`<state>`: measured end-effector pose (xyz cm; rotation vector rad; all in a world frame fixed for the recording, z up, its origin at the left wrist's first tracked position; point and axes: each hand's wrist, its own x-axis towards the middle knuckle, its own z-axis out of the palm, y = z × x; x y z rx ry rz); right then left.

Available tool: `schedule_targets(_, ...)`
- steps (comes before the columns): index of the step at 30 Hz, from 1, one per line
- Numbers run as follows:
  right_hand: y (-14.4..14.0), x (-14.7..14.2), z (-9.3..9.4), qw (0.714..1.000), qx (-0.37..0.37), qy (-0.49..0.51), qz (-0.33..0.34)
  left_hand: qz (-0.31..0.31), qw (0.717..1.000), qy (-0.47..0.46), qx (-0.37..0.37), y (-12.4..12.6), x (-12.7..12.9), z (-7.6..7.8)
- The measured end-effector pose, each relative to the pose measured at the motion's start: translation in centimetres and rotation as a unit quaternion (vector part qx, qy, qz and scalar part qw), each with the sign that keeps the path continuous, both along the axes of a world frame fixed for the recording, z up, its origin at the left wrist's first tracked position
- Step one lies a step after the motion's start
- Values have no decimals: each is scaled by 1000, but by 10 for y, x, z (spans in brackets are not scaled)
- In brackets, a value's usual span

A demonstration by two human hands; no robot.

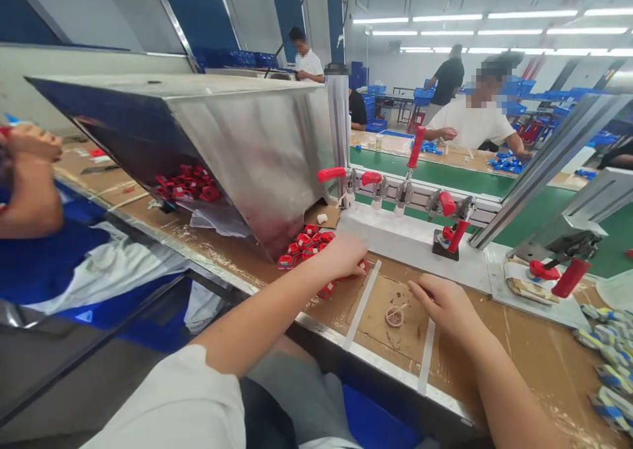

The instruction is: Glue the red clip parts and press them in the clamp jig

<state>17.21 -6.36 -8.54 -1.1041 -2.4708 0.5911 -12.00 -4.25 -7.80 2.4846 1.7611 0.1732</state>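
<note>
My left hand rests on a heap of small red plastic parts spilling from the mouth of a steel hopper; its fingers curl over a few of them, and whether it grips one is hidden. My right hand lies palm down on the cardboard-covered bench, fingers bent, next to a small roll of tape. It holds nothing that I can see.
A white fixture plate carries several red-handled toggle clamps. More red parts sit inside the hopper. Striped blue pieces lie at the right edge. A person's arm is at the left, and another person works across a green conveyor.
</note>
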Motion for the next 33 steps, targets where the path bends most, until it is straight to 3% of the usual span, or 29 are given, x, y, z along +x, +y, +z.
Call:
schedule_targets(5, -7, -9, -9, 997, -12, -69, 39, 41, 997, 29, 55, -32, 20, -11)
schedule_targets(10, -9, -14, -12, 991, -2, -103, 81, 33, 997, 29, 60, -34, 35, -13)
schedule_targets(12, -9, -15, -14, 990, 4, -106, 97, 26, 998, -9, 48, -30, 44, -10)
schedule_targets(15, -9, -16, -17, 990, 7, -96, 101, -1, 990, -135, 34, -18, 66, -7)
schedule_targets(20, -7, -16, -23, 992, 2, -64, 108, -83, 934, -347, -14, 9, 105, -20)
schedule_targets(22, -7, -17, -24, 993, -12, -41, 114, -116, 905, -404, -68, 15, 112, -31)
schedule_targets(25, -6, -15, -24, 992, -56, 8, 112, -119, 867, -467, -128, 17, 113, -47)
schedule_targets(29, 1, -4, -18, 984, -113, 125, 61, -100, 856, -495, -114, 15, 108, -56)
schedule_targets(33, 17, 12, -14, 964, -71, 228, -115, -79, 877, -459, -121, 15, 108, -56)
